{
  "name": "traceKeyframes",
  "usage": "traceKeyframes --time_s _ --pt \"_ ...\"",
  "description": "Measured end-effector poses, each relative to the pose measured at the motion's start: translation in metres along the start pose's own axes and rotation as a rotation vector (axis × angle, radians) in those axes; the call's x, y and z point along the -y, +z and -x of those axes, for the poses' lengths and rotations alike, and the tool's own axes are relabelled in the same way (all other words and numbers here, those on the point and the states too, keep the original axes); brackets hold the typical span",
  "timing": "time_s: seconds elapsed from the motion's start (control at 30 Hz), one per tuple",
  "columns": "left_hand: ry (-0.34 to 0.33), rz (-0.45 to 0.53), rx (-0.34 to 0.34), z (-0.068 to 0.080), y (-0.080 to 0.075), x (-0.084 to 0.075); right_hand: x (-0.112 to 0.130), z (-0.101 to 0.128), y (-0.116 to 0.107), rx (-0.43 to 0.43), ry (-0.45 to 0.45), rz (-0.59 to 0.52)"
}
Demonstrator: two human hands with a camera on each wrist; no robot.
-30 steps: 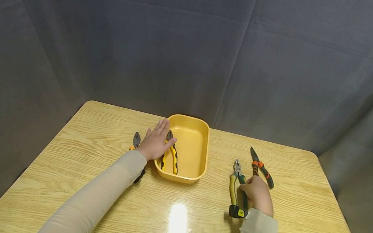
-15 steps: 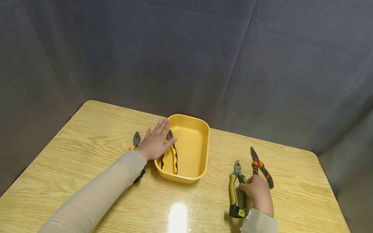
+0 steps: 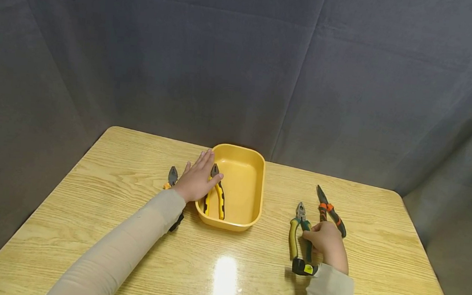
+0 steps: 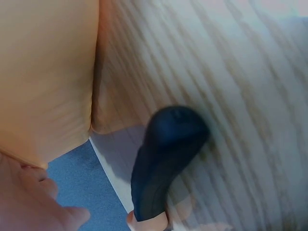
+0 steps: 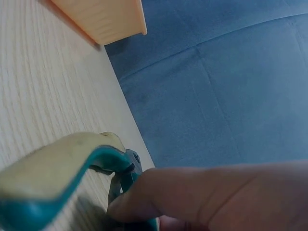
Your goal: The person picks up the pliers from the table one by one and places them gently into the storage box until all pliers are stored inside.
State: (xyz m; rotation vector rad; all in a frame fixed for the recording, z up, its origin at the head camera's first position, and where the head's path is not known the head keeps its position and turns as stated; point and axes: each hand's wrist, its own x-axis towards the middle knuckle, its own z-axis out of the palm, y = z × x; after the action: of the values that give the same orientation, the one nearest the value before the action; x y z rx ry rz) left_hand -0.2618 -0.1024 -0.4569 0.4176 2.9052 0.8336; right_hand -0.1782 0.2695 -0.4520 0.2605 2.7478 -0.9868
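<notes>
No text, brand, number or sign can be read in any view. The green and yellow pliers [image 3: 300, 237] carry a small yellow mark at the end of one handle, but it is too small to read. Nothing is printed on the visible faces of the yellow tray [image 3: 258, 187], the wooden table [image 3: 85, 228] or the grey cloth [image 3: 243, 64]. The wrist views are close and blurred, and no lettering shows in them either.
</notes>
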Motion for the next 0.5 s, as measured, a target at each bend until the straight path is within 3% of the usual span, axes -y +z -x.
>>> traceKeyframes --time_s 0.5 --pt "0.005 0.008 0.003 -0.0014 0.0018 0.0022 -0.0009 -0.0015 0.0000 0.047 0.044 -0.079"
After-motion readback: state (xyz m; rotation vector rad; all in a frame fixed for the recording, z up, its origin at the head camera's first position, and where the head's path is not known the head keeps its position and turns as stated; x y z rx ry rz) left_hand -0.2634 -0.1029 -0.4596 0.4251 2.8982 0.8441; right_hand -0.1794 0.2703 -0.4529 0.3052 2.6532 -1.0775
